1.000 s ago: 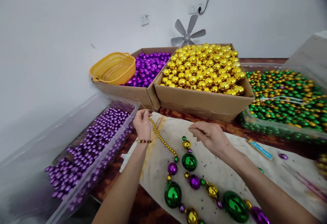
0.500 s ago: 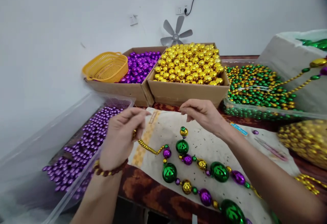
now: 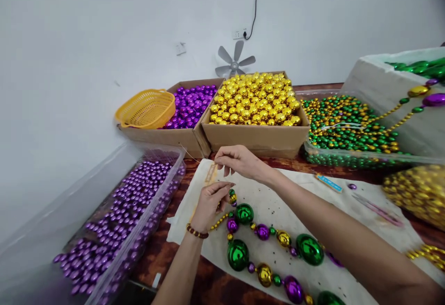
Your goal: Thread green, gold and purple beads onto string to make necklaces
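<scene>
A string of green, purple and gold beads (image 3: pixel 264 274) lies in a loop on the white cloth (image 3: pixel 181 225). Its two ends come together at my left hand (image 3: pixel 211 202), whose fingers are closed in a pinch. There a short gold bead chain (image 3: pixel 219 222) runs into the palm, and a small gold bead (image 3: pixel 232 198) sits at the fingertips. Just above, my right hand (image 3: pixel 236 161) is also pinched shut. A thin thread (image 3: pixel 190 154) sticks out to the left of its fingertips. What lies inside my left palm is mostly hidden.
A clear bin of purple beads (image 3: pixel 130 212) stands on the left. Behind are cartons of purple balls (image 3: pixel 191 105) and gold balls (image 3: pixel 255 101), with a yellow basket (image 3: pixel 146 109). Right are a green-and-gold bead bin (image 3: pixel 344 115), scissors (image 3: pixel 377 208) and a blue-handled cutter (image 3: pixel 328 183).
My left hand has moved right, to the beaded end, bringing the gold chain along. My right hand has shifted left, above it. The view has tilted up slightly.
</scene>
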`<action>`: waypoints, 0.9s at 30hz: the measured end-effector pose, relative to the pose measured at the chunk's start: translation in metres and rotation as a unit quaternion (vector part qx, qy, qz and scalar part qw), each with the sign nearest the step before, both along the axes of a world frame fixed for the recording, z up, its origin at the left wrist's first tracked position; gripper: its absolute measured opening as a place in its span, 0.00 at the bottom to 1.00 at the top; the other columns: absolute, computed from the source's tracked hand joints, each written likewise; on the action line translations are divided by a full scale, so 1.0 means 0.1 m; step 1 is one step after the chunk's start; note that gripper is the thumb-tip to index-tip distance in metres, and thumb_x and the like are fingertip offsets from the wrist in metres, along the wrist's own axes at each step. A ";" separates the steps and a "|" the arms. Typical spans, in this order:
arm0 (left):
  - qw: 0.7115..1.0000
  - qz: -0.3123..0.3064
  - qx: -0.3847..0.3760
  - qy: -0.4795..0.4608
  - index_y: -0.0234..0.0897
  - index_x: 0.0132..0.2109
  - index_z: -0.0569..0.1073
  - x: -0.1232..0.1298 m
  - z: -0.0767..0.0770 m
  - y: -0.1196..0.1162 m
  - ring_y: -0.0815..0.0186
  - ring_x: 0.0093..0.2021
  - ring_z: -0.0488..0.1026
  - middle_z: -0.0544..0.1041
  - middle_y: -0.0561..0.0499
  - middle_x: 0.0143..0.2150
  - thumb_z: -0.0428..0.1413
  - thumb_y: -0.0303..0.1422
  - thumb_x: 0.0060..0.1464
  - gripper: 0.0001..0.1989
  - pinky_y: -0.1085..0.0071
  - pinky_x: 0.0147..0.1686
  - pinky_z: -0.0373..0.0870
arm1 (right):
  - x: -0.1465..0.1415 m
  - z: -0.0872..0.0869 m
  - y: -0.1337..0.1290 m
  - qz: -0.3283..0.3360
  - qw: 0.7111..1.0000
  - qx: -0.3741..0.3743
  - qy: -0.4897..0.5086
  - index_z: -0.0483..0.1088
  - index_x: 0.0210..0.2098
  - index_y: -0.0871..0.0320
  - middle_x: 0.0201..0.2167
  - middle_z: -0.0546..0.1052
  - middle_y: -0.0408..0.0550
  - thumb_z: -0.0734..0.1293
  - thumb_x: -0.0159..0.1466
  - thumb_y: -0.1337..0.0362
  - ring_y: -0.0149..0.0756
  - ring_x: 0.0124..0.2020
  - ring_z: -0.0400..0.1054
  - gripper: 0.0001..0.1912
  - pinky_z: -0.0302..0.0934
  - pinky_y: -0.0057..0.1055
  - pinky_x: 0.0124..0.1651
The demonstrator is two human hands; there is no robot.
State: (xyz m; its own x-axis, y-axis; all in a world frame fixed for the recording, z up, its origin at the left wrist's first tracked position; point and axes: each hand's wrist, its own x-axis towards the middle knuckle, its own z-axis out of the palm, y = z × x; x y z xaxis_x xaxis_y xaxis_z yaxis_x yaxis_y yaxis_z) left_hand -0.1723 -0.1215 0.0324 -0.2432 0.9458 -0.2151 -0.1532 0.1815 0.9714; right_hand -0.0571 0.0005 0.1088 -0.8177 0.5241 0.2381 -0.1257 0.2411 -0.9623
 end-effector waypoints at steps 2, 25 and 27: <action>1.000 -0.007 -0.014 0.000 0.32 0.38 0.77 0.00 -0.03 -0.03 0.79 0.14 0.57 0.68 0.56 0.20 0.60 0.41 0.48 0.15 0.79 0.13 0.46 | -0.12 -0.10 0.09 -0.013 0.999 -0.047 -0.012 0.70 0.31 0.59 0.27 0.73 0.41 0.63 0.62 0.65 0.24 0.22 0.67 0.06 0.56 0.20 0.23; 0.991 -0.016 -0.081 -0.107 0.34 0.30 0.70 0.06 -0.27 -0.19 0.79 0.14 0.49 0.57 0.60 0.16 0.57 0.36 0.54 0.09 0.78 0.15 0.41 | 1.03 -1.37 0.83 -0.210 0.904 -0.365 0.068 0.64 0.32 0.61 0.18 0.62 0.36 0.63 0.62 0.63 0.20 0.14 0.51 0.07 0.46 0.18 0.15; 0.993 -0.033 -0.091 -0.067 0.34 0.29 0.69 0.06 -0.26 -0.05 0.79 0.13 0.49 0.57 0.60 0.16 0.57 0.37 0.53 0.10 0.78 0.14 0.40 | 1.18 -1.40 0.88 -0.237 0.909 -0.339 0.052 0.65 0.33 0.60 0.21 0.67 0.40 0.62 0.62 0.63 0.22 0.17 0.58 0.06 0.54 0.19 0.20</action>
